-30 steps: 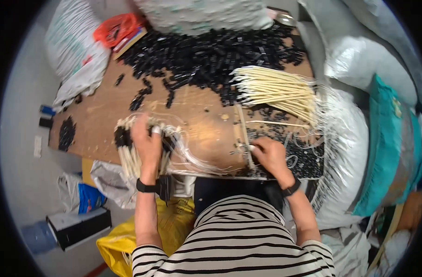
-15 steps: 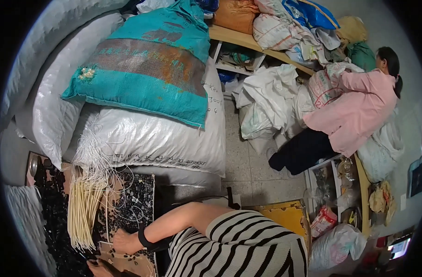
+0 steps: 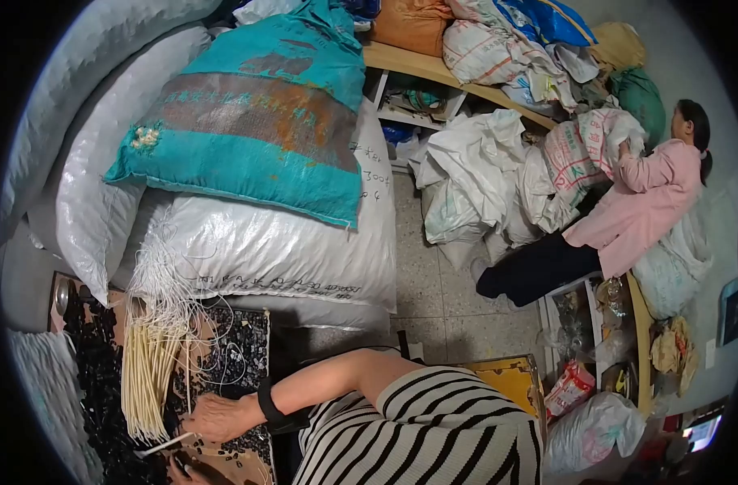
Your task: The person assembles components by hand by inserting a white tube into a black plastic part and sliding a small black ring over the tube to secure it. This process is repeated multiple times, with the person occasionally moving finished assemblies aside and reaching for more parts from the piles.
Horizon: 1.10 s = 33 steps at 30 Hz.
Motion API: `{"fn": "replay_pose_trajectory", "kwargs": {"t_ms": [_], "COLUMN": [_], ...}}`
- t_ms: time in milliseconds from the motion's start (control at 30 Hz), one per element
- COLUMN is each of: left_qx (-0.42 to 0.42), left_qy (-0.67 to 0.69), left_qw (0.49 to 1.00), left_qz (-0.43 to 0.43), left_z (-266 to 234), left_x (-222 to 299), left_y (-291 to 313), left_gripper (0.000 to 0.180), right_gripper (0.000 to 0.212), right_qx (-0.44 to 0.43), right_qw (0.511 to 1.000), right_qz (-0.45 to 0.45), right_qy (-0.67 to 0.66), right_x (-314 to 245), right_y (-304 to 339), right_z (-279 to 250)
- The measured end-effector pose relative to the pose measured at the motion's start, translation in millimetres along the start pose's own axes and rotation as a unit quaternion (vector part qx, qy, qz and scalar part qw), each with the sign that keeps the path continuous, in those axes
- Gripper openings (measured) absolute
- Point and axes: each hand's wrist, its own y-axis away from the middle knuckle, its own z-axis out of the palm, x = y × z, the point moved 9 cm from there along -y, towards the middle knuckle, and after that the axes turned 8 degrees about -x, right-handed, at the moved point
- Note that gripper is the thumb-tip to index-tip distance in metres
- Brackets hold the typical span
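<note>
My right hand [image 3: 223, 417], with a black band at the wrist, is closed on a thin whitish stick [image 3: 165, 445] that slants down to the left over the work board [image 3: 252, 469]. My left hand [image 3: 187, 474] is partly cut off by the lower edge. Its fingers look bent together, and what they hold, if anything, cannot be made out. Beside the hands lies a bundle of cream sticks [image 3: 148, 380] with tangled white cords [image 3: 163, 279] at its far end. Small black pieces [image 3: 94, 376] are heaped to its left, and more black bits [image 3: 244, 343] lie to its right.
Large white sacks [image 3: 304, 259] and a teal sack [image 3: 248, 137] rise beyond the board. A person in a pink top [image 3: 644, 202] stands at right among bags, handling a white sack [image 3: 583, 149]. A yellow-topped piece of furniture [image 3: 510, 380] is at my right.
A whitish stick now shows in my right hand, pointing down to the left. My left hand has shifted slightly right and lower. The person in pink has straightened and moved right.
</note>
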Motion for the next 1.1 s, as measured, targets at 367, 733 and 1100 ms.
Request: {"fn": "replay_pose_trajectory", "kwargs": {"t_ms": [367, 733, 1100], "left_qx": [-0.014, -0.146, -0.218], "left_qy": [0.230, 0.103, -0.187], "left_qw": [0.967, 0.983, 0.951], "left_qz": [-0.110, -0.043, 0.120], "left_z": [20, 23, 53], "left_x": [74, 68, 138], "left_y": [-4, 6, -1], "left_gripper": [0.049, 0.042, 0.039], "right_gripper": [0.017, 0.019, 0.020], "right_qx": [0.049, -0.039, 0.017], "right_qw": [0.988, 0.995, 0.988], "right_qz": [-0.012, -0.077, 0.014], "right_qy": [-0.147, 0.051, 0.151], "right_x": [-7, -10, -16], "right_y": [50, 52, 45], "right_z": [-45, -55, -65]}}
